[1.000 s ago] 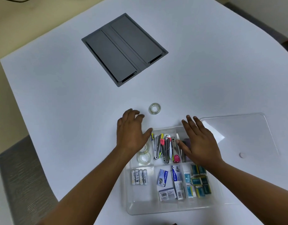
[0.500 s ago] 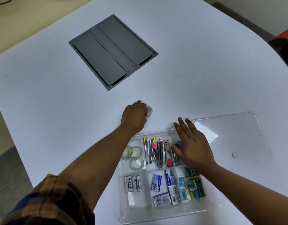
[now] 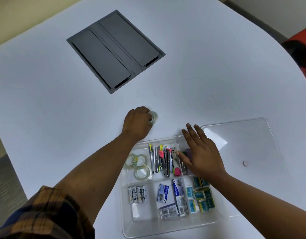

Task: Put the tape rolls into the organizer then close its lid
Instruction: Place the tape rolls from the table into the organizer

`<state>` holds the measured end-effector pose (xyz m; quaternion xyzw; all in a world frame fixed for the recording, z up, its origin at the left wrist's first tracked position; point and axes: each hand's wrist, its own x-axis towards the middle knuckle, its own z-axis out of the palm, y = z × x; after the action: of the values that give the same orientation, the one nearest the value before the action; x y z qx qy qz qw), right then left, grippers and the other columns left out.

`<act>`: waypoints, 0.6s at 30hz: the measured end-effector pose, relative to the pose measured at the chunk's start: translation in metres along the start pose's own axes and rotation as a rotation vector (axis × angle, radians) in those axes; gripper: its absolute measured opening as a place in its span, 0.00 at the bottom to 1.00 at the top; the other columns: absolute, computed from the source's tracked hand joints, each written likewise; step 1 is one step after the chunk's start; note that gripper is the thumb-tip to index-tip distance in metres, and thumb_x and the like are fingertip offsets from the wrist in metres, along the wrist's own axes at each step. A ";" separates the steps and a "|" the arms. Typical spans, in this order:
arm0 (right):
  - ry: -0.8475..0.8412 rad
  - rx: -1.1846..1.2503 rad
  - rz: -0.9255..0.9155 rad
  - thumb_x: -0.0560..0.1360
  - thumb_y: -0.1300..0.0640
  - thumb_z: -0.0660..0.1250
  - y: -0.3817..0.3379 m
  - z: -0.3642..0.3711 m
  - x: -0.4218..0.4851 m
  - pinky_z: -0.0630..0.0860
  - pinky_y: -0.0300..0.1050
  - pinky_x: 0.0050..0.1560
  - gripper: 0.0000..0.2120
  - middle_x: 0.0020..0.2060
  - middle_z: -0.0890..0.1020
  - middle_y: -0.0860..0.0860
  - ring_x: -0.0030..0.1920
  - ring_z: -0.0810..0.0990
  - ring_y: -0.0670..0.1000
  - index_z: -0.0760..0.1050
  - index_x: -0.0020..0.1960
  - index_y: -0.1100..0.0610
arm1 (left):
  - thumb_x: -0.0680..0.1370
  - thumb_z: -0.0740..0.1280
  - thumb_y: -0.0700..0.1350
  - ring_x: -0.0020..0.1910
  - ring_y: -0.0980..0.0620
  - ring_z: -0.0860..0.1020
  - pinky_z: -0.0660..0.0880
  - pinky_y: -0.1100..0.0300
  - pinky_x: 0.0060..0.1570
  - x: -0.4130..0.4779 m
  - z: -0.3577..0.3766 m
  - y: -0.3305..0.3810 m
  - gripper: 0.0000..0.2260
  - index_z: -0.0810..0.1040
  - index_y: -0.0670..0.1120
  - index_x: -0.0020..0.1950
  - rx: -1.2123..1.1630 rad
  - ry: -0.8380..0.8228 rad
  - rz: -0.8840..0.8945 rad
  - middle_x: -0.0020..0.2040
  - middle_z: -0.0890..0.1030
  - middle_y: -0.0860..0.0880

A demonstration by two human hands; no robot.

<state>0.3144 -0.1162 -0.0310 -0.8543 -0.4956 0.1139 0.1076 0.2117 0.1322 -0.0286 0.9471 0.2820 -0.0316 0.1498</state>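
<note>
A clear tape roll (image 3: 154,117) lies on the white table just beyond the organizer, and my left hand (image 3: 137,124) is closed around its left side. The clear plastic organizer (image 3: 166,229) sits open at the near centre. Three tape rolls (image 3: 138,163) lie in its far-left compartment. My right hand (image 3: 201,153) rests flat with fingers spread on the organizer's far-right part, holding nothing. The clear lid (image 3: 248,145) lies flat on the table to the right of the organizer.
The organizer also holds batteries (image 3: 137,194), staplers and clips (image 3: 163,159), staple boxes (image 3: 174,197) and small teal packs (image 3: 200,195). A grey cable hatch (image 3: 115,50) is set into the table farther back. The table edge curves at right, with a red chair (image 3: 303,49) beyond.
My left hand moved from the organizer's far-left corner out to the loose tape roll and closed on it. My right hand stayed on the organizer.
</note>
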 end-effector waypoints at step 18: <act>-0.010 -0.016 -0.014 0.77 0.33 0.50 -0.003 -0.005 0.001 0.68 0.56 0.68 0.33 0.78 0.58 0.49 0.78 0.51 0.51 0.58 0.76 0.51 | 0.73 0.70 0.49 0.70 0.46 0.69 0.70 0.50 0.64 -0.201 -0.001 0.011 0.08 0.84 0.49 0.51 -0.212 0.164 -0.110 0.65 0.77 0.49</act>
<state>0.3138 -0.1141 -0.0250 -0.8512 -0.5029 0.1132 0.0989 0.0495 0.0182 0.0040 0.9084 0.3467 0.0675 0.2237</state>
